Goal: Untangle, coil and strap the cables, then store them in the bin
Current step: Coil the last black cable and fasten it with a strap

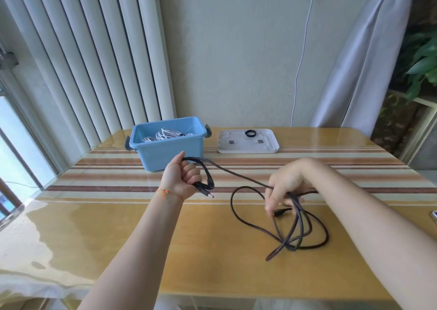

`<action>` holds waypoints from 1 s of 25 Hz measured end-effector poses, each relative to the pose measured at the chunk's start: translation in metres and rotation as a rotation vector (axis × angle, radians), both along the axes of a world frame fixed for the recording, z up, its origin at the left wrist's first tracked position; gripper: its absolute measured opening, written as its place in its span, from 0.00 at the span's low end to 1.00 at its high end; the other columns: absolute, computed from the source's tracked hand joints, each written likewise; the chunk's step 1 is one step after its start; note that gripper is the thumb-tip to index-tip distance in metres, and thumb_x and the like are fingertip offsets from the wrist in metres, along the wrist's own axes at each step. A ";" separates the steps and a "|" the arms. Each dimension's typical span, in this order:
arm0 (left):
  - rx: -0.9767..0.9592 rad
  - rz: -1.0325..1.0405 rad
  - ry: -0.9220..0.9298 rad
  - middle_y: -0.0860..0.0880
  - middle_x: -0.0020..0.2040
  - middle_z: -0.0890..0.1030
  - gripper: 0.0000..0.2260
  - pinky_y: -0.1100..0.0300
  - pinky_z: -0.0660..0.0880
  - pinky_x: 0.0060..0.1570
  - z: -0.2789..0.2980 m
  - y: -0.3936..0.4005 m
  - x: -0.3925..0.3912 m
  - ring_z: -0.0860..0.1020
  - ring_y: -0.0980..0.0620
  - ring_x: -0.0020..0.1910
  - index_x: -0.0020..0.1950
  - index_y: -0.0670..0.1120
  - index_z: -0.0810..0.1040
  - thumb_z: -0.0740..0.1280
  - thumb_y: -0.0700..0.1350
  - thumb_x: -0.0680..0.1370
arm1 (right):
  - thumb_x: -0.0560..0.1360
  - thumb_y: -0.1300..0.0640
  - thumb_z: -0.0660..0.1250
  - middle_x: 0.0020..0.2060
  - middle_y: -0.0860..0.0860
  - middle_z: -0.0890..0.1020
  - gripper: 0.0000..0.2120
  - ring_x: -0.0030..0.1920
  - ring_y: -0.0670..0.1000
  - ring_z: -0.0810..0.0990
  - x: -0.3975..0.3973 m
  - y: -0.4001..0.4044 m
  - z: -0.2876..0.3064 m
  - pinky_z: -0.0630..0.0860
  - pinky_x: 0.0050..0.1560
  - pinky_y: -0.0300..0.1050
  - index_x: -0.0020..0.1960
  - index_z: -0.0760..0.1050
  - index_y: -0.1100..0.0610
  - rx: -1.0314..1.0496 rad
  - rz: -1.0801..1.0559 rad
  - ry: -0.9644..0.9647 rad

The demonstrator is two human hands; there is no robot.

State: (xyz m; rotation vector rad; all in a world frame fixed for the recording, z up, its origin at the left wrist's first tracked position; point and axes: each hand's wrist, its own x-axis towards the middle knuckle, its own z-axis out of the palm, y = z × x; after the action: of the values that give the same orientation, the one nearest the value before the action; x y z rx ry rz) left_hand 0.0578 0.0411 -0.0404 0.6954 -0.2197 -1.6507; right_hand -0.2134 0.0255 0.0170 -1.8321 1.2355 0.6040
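Gripping a small coil of the black cable [246, 177], the left hand [181, 179] has its fingers curled tight round the loop, with the barrel plug [208, 194] poking out below the fist, just in front of the blue bin [170, 153]. From that fist one strand runs taut to the right hand [287, 186], well to the right of the bin and nearer the person, where curled fingers pinch the strand and hold several more loops; blur hides exactly how the fingers lie. Below that hand the rest of the cable hangs and sprawls in a loose tangle on the table [212, 262], farther from the bin than either hand.

Inside the bin lies a coiled white cable [165, 135]. Its white lid [247, 141] rests flat on the table just right of the bin, carrying a small black ring [249, 133]. A thin orange bracelet [162, 192] circles the left wrist. Behind the bin stand pale vertical blinds [94, 61], and right of it a white cord [301, 56] hangs down the wall from a socket.
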 end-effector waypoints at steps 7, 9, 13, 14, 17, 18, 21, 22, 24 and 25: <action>-0.026 -0.287 -0.169 0.54 0.22 0.57 0.24 0.65 0.49 0.20 -0.008 0.005 -0.011 0.49 0.56 0.25 0.29 0.50 0.61 0.57 0.57 0.83 | 0.75 0.57 0.73 0.39 0.54 0.84 0.07 0.33 0.50 0.80 0.029 -0.015 -0.015 0.77 0.35 0.42 0.48 0.79 0.60 -0.511 -0.462 -0.707; -0.085 -0.379 -0.191 0.54 0.23 0.55 0.23 0.66 0.50 0.19 -0.012 0.005 -0.004 0.49 0.56 0.25 0.30 0.51 0.58 0.55 0.58 0.83 | 0.76 0.56 0.72 0.32 0.52 0.78 0.07 0.26 0.46 0.70 0.034 -0.008 -0.013 0.67 0.28 0.38 0.48 0.80 0.60 -0.371 -0.509 -0.858; -0.393 -0.652 0.052 0.53 0.25 0.58 0.24 0.64 0.55 0.21 -0.020 0.008 0.013 0.56 0.56 0.23 0.28 0.50 0.58 0.53 0.55 0.84 | 0.74 0.40 0.71 0.27 0.45 0.68 0.18 0.28 0.45 0.64 0.032 -0.022 -0.020 0.63 0.34 0.40 0.39 0.80 0.55 -0.550 -0.504 -0.543; -0.431 -0.605 0.144 0.53 0.25 0.58 0.24 0.63 0.55 0.22 -0.021 0.008 0.018 0.57 0.56 0.23 0.28 0.50 0.59 0.53 0.54 0.84 | 0.73 0.39 0.71 0.26 0.45 0.66 0.18 0.27 0.46 0.62 0.030 -0.025 -0.027 0.62 0.32 0.41 0.39 0.78 0.55 -0.500 -0.498 -0.510; -0.391 -0.259 0.419 0.53 0.23 0.57 0.24 0.61 0.54 0.21 -0.024 0.009 0.039 0.55 0.55 0.22 0.27 0.50 0.59 0.55 0.51 0.83 | 0.75 0.54 0.73 0.31 0.49 0.70 0.07 0.27 0.46 0.64 0.009 -0.034 -0.048 0.62 0.29 0.40 0.47 0.77 0.56 -0.366 -0.577 -0.646; -0.323 -0.104 0.457 0.53 0.22 0.56 0.24 0.62 0.53 0.20 -0.024 0.010 0.045 0.53 0.56 0.22 0.26 0.50 0.58 0.56 0.51 0.82 | 0.75 0.60 0.73 0.34 0.52 0.74 0.06 0.28 0.47 0.67 0.000 -0.035 -0.051 0.65 0.30 0.40 0.49 0.77 0.58 -0.345 -0.622 -0.695; -0.213 0.143 0.400 0.53 0.22 0.56 0.22 0.62 0.51 0.20 -0.019 0.009 0.044 0.52 0.55 0.21 0.25 0.49 0.57 0.57 0.49 0.79 | 0.74 0.63 0.72 0.34 0.50 0.81 0.03 0.31 0.47 0.73 -0.003 -0.031 -0.048 0.70 0.31 0.40 0.45 0.78 0.58 -0.456 -0.576 -0.543; -0.211 0.149 0.333 0.53 0.23 0.55 0.21 0.61 0.52 0.20 -0.015 0.006 0.034 0.52 0.55 0.22 0.26 0.49 0.57 0.57 0.48 0.79 | 0.75 0.62 0.71 0.33 0.48 0.81 0.04 0.32 0.47 0.75 0.007 -0.027 -0.045 0.71 0.33 0.40 0.42 0.79 0.56 -0.557 -0.456 -0.371; -0.222 0.106 0.119 0.53 0.26 0.53 0.21 0.62 0.54 0.22 -0.005 0.000 0.009 0.51 0.54 0.25 0.28 0.50 0.56 0.55 0.49 0.81 | 0.76 0.58 0.69 0.37 0.47 0.82 0.07 0.38 0.48 0.78 0.031 -0.015 -0.038 0.72 0.38 0.41 0.40 0.79 0.54 -0.665 -0.179 -0.149; -0.227 0.079 -0.029 0.53 0.27 0.54 0.20 0.62 0.56 0.23 0.000 -0.001 -0.003 0.53 0.54 0.26 0.30 0.51 0.56 0.55 0.49 0.82 | 0.77 0.57 0.68 0.39 0.48 0.82 0.06 0.40 0.49 0.78 0.043 -0.009 -0.034 0.74 0.40 0.43 0.42 0.80 0.55 -0.648 -0.076 -0.129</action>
State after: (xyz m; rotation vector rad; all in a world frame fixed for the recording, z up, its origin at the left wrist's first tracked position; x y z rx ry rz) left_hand 0.0547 0.0396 -0.0406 0.5493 -0.3895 -1.5124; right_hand -0.1708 0.0164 -0.0169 -2.2850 1.5155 0.0253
